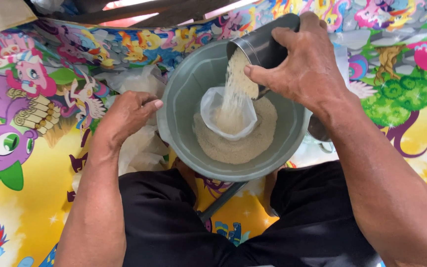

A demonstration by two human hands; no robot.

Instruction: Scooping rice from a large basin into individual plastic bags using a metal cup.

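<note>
My right hand (305, 64) grips a dark metal cup (265, 44), tilted over a grey round basin (184, 99). White rice (233, 84) streams from the cup into a small clear plastic bag (211, 106) that stands open on the heap of rice (233, 146) inside the basin. My left hand (127, 113) rests on the basin's left outer rim, fingers curled loosely, beside a pile of clear plastic bags (139, 148).
A bright cartoon-printed sheet (25, 163) covers the surface all around. A metal vessel (320, 136) peeks out under my right wrist. My knees in black cloth (164, 217) sit below the basin. A dark strip (221, 200) lies between them.
</note>
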